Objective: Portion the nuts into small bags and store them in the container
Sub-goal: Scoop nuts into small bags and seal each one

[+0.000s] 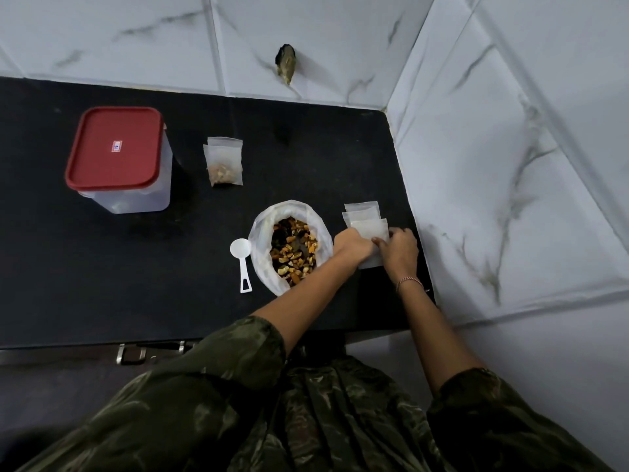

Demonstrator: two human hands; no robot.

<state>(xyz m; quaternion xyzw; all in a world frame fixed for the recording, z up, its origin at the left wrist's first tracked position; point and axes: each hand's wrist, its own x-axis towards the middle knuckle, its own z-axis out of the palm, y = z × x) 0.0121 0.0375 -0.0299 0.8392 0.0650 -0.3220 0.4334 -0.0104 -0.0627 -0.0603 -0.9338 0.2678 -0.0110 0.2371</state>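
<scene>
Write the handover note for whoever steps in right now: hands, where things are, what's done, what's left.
Left hand and right hand: both on the stack of empty small bags at the counter's right edge, gripping the top one; whether it is lifted free cannot be told.
Open bag of mixed nuts sits mid-counter, white scoop lying just to its left, untouched.
One filled small bag lies beyond them, to the right of the container.
Container stands at far left, red lid on.
Done: one portion bagged.
Left: separate a bag, scoop nuts in, seal, repeat, then open the container and store all bags.
</scene>
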